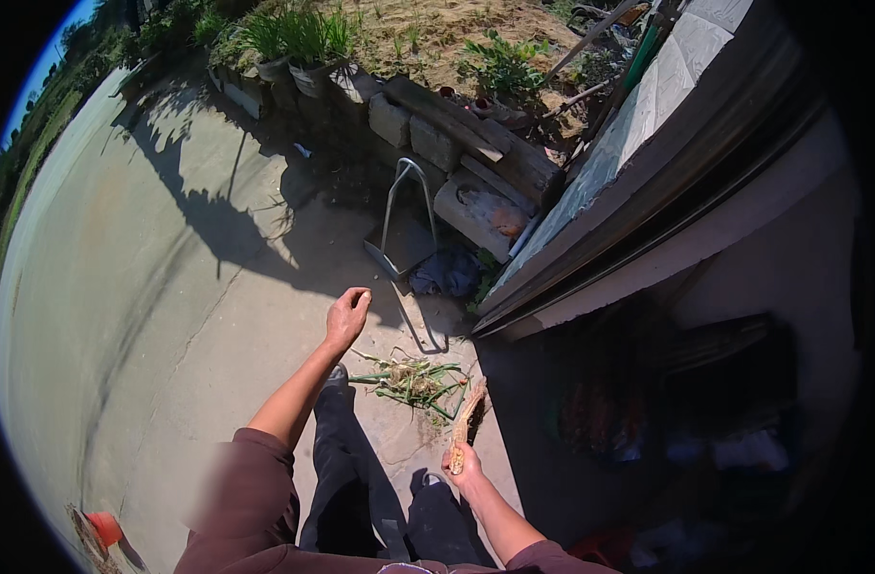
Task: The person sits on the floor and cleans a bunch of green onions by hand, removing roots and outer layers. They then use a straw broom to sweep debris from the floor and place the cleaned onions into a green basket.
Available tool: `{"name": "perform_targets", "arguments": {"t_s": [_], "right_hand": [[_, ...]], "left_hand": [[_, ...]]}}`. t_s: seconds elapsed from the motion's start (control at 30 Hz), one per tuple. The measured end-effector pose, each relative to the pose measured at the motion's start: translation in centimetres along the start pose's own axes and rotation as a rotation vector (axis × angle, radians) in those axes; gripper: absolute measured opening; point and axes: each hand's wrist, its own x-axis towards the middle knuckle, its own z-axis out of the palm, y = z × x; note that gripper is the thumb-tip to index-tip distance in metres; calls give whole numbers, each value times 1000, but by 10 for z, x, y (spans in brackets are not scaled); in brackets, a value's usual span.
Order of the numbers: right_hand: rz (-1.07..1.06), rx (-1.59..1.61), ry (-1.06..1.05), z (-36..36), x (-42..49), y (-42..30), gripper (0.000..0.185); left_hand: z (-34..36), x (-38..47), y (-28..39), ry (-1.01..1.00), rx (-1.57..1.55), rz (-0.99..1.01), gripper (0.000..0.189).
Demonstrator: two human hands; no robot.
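Observation:
My right hand [464, 463] is closed around the lower end of a long, pale, dry object with a rough surface, which looks like a corn cob [468, 416] and points away from me. My left hand [349, 316] is raised ahead of my left foot with its fingers curled; whether something small is between the fingertips cannot be told. Between the hands, a loose heap of green stalks and dry plant scraps [416, 384] lies on the concrete. Beyond the left hand stands a metal dustpan [408, 244] with a tall looped handle.
Dark crumpled cloth [448, 271] lies beside the dustpan. Concrete blocks [434, 141] and planks edge a soil bed, with potted green plants [312, 75] farther left. A wall edge and shaded doorway [588, 308] stand on the right. A red container [105, 529] is at lower left.

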Motion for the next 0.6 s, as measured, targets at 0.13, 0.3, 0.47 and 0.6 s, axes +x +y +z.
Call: {"name": "perform_targets", "arguments": {"t_s": [0.13,0.3,0.47,0.6], "right_hand": [[60,92,-63,57,4,-6,24],[-7,128,61,97,16,0,24],[-81,93,210,141,31,30,22],[-166,53,259,165,32,52,16]], "left_hand": [[19,133,22,-43,108,19,44],[46,256,19,-147,264,-46,66],[72,357,17,-280,360,-149,94],[129,415,-5,-355,93,-228,101]]}}
